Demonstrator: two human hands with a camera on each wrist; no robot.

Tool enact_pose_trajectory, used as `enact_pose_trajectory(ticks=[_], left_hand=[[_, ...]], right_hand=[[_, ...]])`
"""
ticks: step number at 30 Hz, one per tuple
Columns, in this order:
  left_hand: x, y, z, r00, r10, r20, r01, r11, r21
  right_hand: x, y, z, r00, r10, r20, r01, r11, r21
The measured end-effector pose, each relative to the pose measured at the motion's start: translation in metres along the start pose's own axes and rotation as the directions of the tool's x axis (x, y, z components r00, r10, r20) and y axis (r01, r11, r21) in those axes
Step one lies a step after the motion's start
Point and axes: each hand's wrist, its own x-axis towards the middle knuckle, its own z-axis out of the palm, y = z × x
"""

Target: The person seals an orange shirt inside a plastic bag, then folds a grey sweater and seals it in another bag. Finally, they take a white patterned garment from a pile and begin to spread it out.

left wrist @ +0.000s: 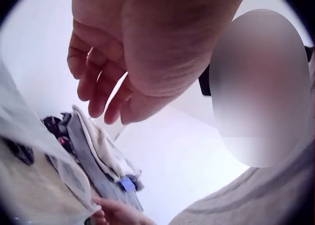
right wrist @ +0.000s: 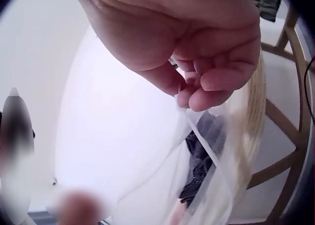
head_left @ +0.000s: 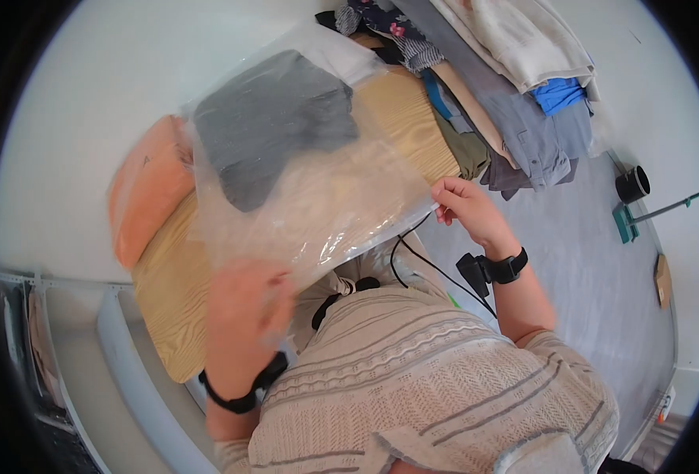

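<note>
A clear plastic zip bag [head_left: 326, 205] lies over the wooden table, its open-looking edge toward the person. Inside it a folded dark grey garment [head_left: 274, 118] sits at the far end; it also shows in the right wrist view as dark cloth [right wrist: 199, 156]. The right hand [head_left: 472, 209] pinches the bag's near right corner between thumb and fingers, as the right wrist view confirms. Blurred by motion, the left hand [head_left: 248, 316] hovers by the near left side of the bag. In the left wrist view its fingers [left wrist: 96, 84] curve loosely around nothing.
An orange packed bundle [head_left: 148, 193] stands at the left edge of the wooden table [head_left: 172, 308]. Piled clothes [head_left: 515, 95] are at the back right. A black cable [head_left: 444, 272] runs near the right forearm. A green-headed broom [head_left: 626, 223] and black bin [head_left: 632, 184] stand beyond.
</note>
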Motion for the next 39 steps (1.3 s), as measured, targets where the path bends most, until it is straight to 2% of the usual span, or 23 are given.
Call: enact_pose_trajectory(ticks=[1, 2, 3, 4, 6, 7, 9, 10, 12, 15, 16, 18, 21, 25, 27, 31, 33, 39], left_hand=[[0.015, 0.006, 0.011, 0.990, 0.139, 0.022, -0.138, 0.989, -0.050], [0.030, 0.012, 0.024, 0.961, 0.276, 0.037, -0.271, 0.957, -0.101], [0.043, 0.021, 0.038, 0.936, 0.351, 0.036, -0.346, 0.933, -0.105], [0.055, 0.029, 0.052, 0.905, 0.424, 0.037, -0.418, 0.902, -0.108], [0.069, 0.036, 0.088, 0.893, 0.449, 0.006, -0.449, 0.892, 0.043], [0.072, 0.037, 0.104, 0.895, 0.445, 0.007, -0.445, 0.894, 0.050], [0.078, 0.038, 0.130, 0.914, 0.395, 0.095, -0.405, 0.876, 0.261], [0.080, 0.039, 0.137, 0.913, 0.396, 0.096, -0.407, 0.875, 0.263], [0.083, 0.041, 0.148, 0.915, 0.401, -0.045, -0.368, 0.874, 0.318], [0.082, 0.046, 0.151, 0.922, 0.385, -0.040, -0.346, 0.866, 0.360], [0.082, 0.046, 0.152, 0.922, 0.385, -0.037, -0.347, 0.867, 0.358], [0.083, 0.044, 0.155, 0.927, 0.374, -0.042, -0.335, 0.871, 0.359], [0.083, 0.040, 0.154, 0.945, 0.328, 0.005, -0.314, 0.898, 0.308], [0.073, 0.027, 0.144, 0.948, 0.312, 0.064, -0.318, 0.917, 0.241], [0.061, 0.018, 0.138, 0.962, 0.258, 0.092, -0.269, 0.953, 0.140], [0.029, -0.007, 0.118, 0.974, 0.179, 0.140, -0.198, 0.971, 0.133], [0.015, -0.019, 0.106, 0.987, 0.132, 0.088, -0.143, 0.981, 0.132], [-0.018, -0.045, 0.052, 0.990, 0.103, 0.094, -0.119, 0.977, 0.179]], right_hand=[[0.000, -0.004, 0.003, 1.000, -0.001, 0.013, 0.001, 1.000, -0.004], [-0.001, -0.010, 0.007, 0.999, 0.016, 0.037, -0.019, 0.996, 0.087], [-0.002, -0.015, 0.010, 0.998, 0.031, 0.063, -0.042, 0.983, 0.177], [-0.001, -0.017, 0.011, 0.997, 0.031, 0.076, -0.044, 0.984, 0.172], [-0.001, -0.019, 0.015, 0.991, -0.028, 0.129, -0.008, 0.962, 0.274], [-0.001, -0.020, 0.016, 0.990, -0.030, 0.137, -0.009, 0.961, 0.276], [-0.003, -0.022, 0.016, 0.989, 0.005, 0.150, -0.064, 0.918, 0.392], [-0.004, -0.022, 0.017, 0.989, 0.003, 0.149, -0.062, 0.917, 0.394], [-0.007, -0.021, 0.017, 0.993, -0.011, 0.119, -0.038, 0.915, 0.403], [-0.009, -0.022, 0.017, 0.997, -0.013, 0.081, -0.017, 0.929, 0.369], [-0.009, -0.021, 0.020, 0.997, -0.011, 0.080, -0.020, 0.929, 0.371], [-0.008, -0.019, 0.029, 0.992, -0.095, -0.088, 0.113, 0.967, 0.227], [-0.007, -0.017, 0.033, 0.972, -0.167, -0.165, 0.197, 0.962, 0.190], [-0.006, -0.019, 0.025, 0.970, -0.146, -0.194, 0.184, 0.963, 0.196], [-0.006, -0.018, 0.020, 0.968, -0.148, -0.202, 0.194, 0.954, 0.230], [-0.004, -0.011, 0.002, 0.962, -0.150, -0.227, 0.210, 0.939, 0.272], [-0.004, -0.010, -0.007, 0.963, -0.139, -0.229, 0.201, 0.941, 0.272], [-0.002, -0.005, -0.017, 0.970, -0.097, -0.224, 0.162, 0.942, 0.293]])
